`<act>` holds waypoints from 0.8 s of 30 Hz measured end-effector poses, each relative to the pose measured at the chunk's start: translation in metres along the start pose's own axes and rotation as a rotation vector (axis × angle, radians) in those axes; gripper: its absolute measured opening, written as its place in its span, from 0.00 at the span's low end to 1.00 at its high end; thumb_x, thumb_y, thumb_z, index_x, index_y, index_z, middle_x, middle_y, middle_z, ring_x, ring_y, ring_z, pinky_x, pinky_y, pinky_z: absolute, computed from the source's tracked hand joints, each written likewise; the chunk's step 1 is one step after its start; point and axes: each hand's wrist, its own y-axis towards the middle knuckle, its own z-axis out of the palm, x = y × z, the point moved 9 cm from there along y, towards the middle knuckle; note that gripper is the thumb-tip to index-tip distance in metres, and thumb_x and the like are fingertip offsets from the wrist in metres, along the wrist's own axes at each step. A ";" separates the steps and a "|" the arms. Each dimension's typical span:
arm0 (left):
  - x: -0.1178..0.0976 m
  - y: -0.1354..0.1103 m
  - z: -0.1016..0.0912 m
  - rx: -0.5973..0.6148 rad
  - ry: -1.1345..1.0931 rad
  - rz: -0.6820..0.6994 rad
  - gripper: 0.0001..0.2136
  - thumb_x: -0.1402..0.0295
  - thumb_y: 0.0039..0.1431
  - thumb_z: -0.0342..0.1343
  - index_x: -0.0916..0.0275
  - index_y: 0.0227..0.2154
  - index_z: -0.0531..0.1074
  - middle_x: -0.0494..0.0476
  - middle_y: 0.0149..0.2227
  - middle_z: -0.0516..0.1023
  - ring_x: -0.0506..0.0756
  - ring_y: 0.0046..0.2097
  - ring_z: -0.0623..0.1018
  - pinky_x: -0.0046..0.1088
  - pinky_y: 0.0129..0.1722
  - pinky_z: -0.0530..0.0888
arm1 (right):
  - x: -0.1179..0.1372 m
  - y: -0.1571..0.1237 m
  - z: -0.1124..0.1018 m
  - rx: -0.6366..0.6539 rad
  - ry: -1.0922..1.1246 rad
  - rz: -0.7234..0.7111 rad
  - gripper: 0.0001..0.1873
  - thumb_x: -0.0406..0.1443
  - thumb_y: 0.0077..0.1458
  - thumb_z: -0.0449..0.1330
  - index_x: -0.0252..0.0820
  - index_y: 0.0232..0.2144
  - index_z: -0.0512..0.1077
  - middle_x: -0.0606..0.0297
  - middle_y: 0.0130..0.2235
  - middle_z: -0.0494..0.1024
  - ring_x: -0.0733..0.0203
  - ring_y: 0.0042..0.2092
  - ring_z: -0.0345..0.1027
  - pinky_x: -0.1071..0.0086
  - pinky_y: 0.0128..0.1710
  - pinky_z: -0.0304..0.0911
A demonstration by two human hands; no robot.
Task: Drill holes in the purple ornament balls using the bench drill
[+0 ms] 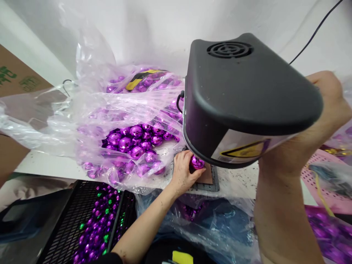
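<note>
A purple faceted ball (197,162) is held over the dark grey rectangular pad (216,180) by the left hand (183,169), fingers half curled. Right of the pad, room is bounded by the front edge of the white tabletop (238,183). The right hand (328,90) is raised; its hidden grip cannot be told.

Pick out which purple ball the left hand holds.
The ball in the left hand, by the brown pad; the heaped balls to its left lie unheld.
</note>
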 end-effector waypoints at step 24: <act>0.005 -0.008 0.007 0.039 -0.057 0.067 0.20 0.63 0.64 0.58 0.59 0.57 0.69 0.64 0.56 0.76 0.65 0.61 0.72 0.60 0.71 0.47 | 0.022 -0.077 -0.043 -0.172 0.117 -0.446 0.21 0.42 0.60 0.62 0.31 0.22 0.66 0.65 0.24 0.69 0.71 0.30 0.69 0.71 0.39 0.70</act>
